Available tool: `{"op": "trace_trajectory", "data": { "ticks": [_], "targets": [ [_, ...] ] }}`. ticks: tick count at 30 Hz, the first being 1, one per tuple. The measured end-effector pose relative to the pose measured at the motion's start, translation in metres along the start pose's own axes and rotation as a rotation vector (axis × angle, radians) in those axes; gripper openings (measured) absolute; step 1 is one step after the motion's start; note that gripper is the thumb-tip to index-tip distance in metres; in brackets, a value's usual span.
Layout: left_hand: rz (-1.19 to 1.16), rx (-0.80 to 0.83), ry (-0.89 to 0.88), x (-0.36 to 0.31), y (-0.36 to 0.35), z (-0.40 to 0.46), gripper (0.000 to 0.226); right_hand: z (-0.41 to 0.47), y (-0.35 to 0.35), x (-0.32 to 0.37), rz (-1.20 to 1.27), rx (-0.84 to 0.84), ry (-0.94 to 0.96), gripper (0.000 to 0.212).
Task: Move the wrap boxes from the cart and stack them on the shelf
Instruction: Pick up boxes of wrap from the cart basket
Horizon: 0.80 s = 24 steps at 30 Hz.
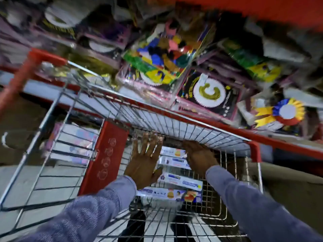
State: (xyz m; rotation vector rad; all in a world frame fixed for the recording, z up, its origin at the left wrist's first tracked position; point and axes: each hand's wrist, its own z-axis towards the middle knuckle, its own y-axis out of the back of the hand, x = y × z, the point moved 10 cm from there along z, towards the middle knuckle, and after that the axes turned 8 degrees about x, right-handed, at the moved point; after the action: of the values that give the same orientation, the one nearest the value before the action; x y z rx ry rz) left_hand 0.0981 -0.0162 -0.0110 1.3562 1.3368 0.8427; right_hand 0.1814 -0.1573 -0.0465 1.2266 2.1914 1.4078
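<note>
Wrap boxes (181, 182) lie flat in wire cart (174, 126) basket, several side by side, long axes pointing roughly 9-to-3 o'clock across basket. Left hand (145, 161) hovers above boxes' 9 o'clock ends, fingers spread wide, gripping nothing. Right hand (199, 158) above 3 o'clock ends, fingers reaching forward, uncurled, empty. Red-edged shelf (227, 127) with party goods at 12 o'clock, motion-blurred.
</note>
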Motion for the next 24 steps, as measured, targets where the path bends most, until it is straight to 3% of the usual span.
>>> {"op": "trace_trajectory", "data": {
  "ticks": [4,10,14,17,24],
  "targets": [
    [0.024,0.098,-0.014,0.013,-0.056,0.023,0.081,0.052,-0.052,-0.023,0.033,0.194,-0.1,0.059],
    [0.044,0.171,-0.122,0.011,-0.111,0.048,0.066,0.106,-0.11,-0.033,-0.036,0.317,-0.004,0.064],
    [0.035,0.202,-0.194,0.003,-0.132,0.058,0.052,0.123,-0.12,-0.046,-0.064,0.273,0.113,0.066],
    [0.007,0.251,-0.256,-0.008,-0.148,0.067,0.044,0.124,-0.114,-0.052,-0.107,0.293,0.1,0.07],
    [0.045,0.306,-0.206,-0.014,-0.181,0.095,0.058,0.114,-0.079,-0.046,-0.114,0.172,0.024,0.05]
  ]
}}
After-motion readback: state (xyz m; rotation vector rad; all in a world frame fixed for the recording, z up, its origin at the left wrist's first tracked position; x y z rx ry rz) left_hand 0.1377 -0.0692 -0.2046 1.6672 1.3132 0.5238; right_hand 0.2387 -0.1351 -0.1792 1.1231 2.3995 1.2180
